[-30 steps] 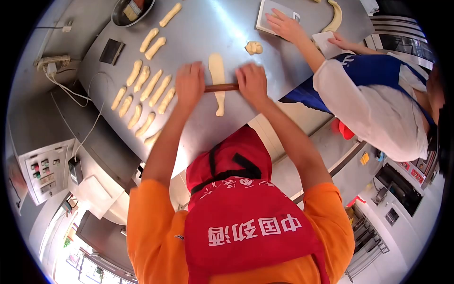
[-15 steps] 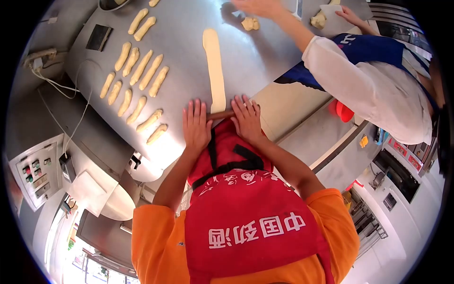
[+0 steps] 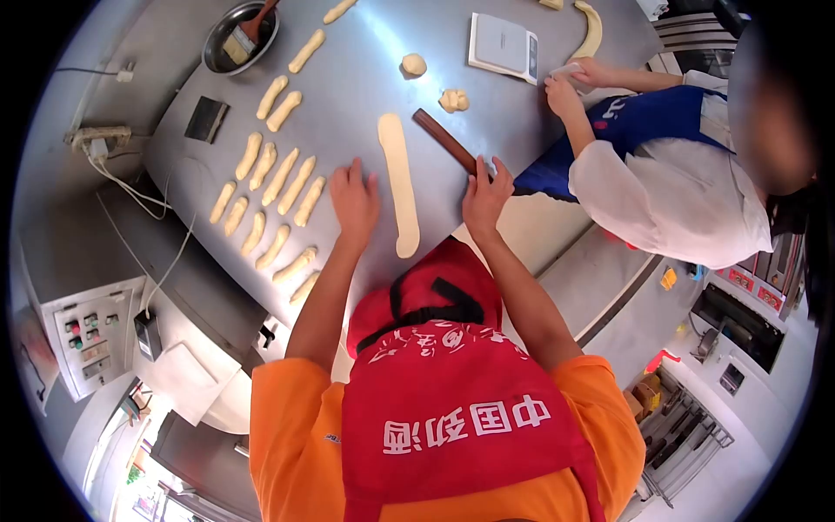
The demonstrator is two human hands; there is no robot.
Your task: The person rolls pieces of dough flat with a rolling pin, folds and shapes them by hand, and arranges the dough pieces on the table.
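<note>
A long flat strip of dough (image 3: 398,183) lies lengthwise on the metal table in front of me. To its left, my left hand (image 3: 355,204) hovers over or rests on the tabletop, fingers apart and holding nothing. My right hand (image 3: 487,198), right of the strip, has its fingers at the near end of a dark wooden rolling pin (image 3: 445,142). The pin lies slanted, its far end pointing up and left. Past it are a lumpy dough piece (image 3: 453,101) and a rounder dough ball (image 3: 413,65).
Several rolled dough pieces (image 3: 278,178) lie in rows on the left. A bowl (image 3: 213,43) with a brush (image 3: 243,39) stands at the back left, a scale (image 3: 504,48) at the back. A co-worker in a blue apron (image 3: 626,117) handles a pale scraper (image 3: 567,71) at the right.
The rolling pin has gone from the strip's near end to its right side with my right hand. My left hand has come off the pin. The co-worker's arm has drawn back.
</note>
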